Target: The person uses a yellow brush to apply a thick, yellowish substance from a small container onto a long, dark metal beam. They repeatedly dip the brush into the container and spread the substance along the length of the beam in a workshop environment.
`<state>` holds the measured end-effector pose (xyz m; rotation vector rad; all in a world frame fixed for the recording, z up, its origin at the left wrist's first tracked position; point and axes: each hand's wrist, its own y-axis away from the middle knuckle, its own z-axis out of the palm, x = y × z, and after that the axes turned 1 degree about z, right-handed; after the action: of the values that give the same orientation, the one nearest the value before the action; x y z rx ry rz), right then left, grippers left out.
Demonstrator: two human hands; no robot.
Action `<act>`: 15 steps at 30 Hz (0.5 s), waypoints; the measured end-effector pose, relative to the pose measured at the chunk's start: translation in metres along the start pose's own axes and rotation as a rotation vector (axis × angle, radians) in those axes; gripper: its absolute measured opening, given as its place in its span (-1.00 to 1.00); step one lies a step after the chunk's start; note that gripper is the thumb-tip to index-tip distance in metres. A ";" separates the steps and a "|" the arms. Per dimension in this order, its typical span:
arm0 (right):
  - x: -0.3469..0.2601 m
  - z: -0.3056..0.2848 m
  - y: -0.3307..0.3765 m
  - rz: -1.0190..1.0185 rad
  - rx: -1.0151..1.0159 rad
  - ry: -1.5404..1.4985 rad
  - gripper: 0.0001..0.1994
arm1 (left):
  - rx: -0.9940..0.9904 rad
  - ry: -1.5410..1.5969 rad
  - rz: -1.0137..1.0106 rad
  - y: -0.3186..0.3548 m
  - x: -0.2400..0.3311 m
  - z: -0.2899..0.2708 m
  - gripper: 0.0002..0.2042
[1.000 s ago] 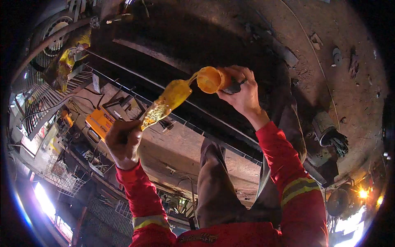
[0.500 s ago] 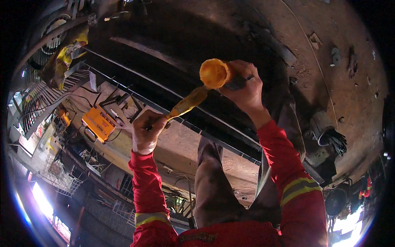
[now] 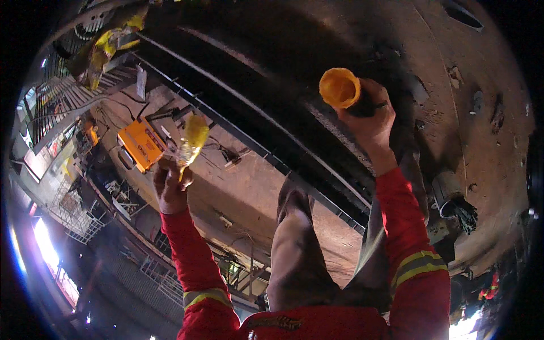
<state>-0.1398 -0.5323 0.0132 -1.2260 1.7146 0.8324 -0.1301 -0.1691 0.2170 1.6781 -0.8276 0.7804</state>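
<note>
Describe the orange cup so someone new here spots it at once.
Start from the long dark beam crossing the picture diagonally, then look to its upper right for the right hand. That hand holds the orange cup, its round open mouth facing the camera. Unlike the boxy orange machine at left, the cup is round and held.

Workshop with boxy orange machine (image 3: 140, 143)

The person (image 3: 326, 323) wears a red, long-sleeved top (image 3: 351, 317) with a pale emblem (image 3: 275, 322) in front, each sleeve (image 3: 399, 212) ringed by a yellow-edged grey band (image 3: 419, 267), and loose, creased brownish-grey trousers (image 3: 297, 255).
</note>
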 end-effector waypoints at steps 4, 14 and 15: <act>-0.002 0.007 0.006 0.090 -0.032 -0.067 -0.44 | -0.054 0.000 0.102 0.005 -0.006 -0.040 -0.85; 0.006 0.006 0.019 -0.011 -0.070 0.037 -0.45 | -0.479 -1.129 0.345 -0.040 -0.052 0.031 -0.84; 0.010 0.005 0.021 -0.025 -0.063 0.047 -0.45 | -0.517 -1.257 0.420 -0.044 -0.064 0.035 -0.82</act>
<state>-0.1602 -0.5256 0.0034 -1.3162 1.7183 0.8548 -0.1252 -0.1855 0.1329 1.3998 -2.0671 -0.3652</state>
